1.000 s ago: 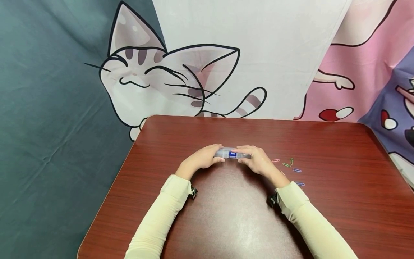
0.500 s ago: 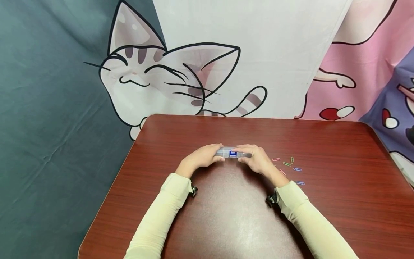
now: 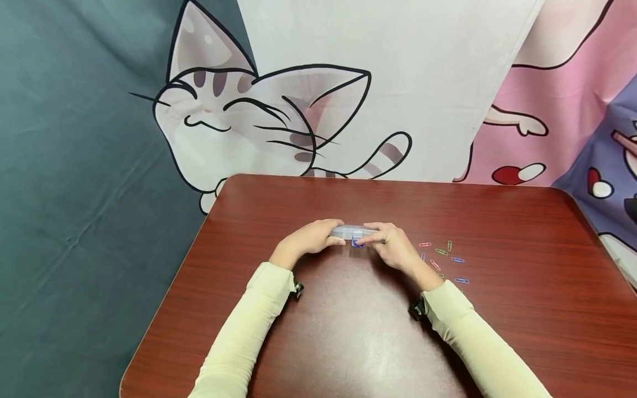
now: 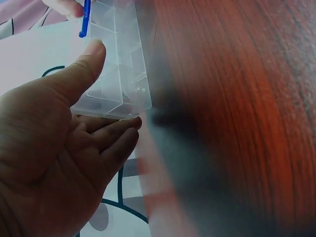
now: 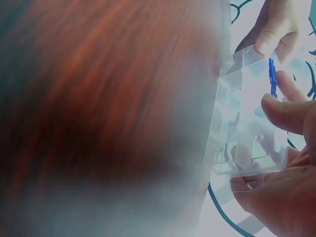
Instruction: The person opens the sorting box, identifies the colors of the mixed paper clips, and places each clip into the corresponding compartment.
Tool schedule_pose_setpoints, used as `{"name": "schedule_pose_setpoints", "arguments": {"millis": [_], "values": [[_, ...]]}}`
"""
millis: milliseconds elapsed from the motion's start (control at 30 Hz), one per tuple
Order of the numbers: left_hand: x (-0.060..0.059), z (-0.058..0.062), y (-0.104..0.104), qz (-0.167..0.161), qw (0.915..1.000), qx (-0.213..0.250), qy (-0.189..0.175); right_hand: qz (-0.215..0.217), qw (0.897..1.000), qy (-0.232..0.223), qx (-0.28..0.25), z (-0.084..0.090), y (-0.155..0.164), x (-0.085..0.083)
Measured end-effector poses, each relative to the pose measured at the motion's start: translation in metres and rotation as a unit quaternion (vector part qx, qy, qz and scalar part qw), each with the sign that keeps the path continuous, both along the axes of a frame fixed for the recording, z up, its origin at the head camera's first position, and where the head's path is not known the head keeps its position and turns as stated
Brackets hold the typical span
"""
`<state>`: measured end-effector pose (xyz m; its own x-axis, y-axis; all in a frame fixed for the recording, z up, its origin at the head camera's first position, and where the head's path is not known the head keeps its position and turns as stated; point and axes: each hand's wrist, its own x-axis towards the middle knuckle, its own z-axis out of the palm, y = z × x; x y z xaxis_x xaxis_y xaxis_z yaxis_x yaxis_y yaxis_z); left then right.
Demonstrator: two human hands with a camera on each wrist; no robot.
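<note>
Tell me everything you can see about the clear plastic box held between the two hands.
The clear plastic box is a small, flat, transparent case with inner dividers forming compartments and a blue latch on its front edge. It lies flat, low over the table. The left hand grips one end, the right hand the other, a fingertip at the latch.

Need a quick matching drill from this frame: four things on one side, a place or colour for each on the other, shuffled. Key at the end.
Things:
1. clear plastic box
2. latch
3. paper clips
4. table

Places or colours:
A. scattered on the tabletop beside the right hand
B. blue, on the near side of the box
C. reddish-brown wood grain
D. held between the left hand and the right hand

Pairs: 1-D, 2-B, 3-A, 4-C
</note>
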<state>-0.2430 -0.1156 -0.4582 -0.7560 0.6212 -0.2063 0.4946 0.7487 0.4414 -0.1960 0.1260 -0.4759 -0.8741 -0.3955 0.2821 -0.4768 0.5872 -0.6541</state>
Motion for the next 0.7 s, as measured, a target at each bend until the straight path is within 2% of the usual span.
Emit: {"name": "schedule_pose_setpoints", "arguments": {"millis": [433,700], "values": [[0.0029,0.0001,-0.0005,0.002,0.9999,-0.012,-0.005,0.0,1.0,-0.012,-0.001,0.0025,0.0045,-0.0003],[0.005,-0.0002,-0.0007,0.006,0.9999,-0.015,-0.002,-0.019,0.998,-0.061,0.025,0.0061,0.0063,0.0001]]}}
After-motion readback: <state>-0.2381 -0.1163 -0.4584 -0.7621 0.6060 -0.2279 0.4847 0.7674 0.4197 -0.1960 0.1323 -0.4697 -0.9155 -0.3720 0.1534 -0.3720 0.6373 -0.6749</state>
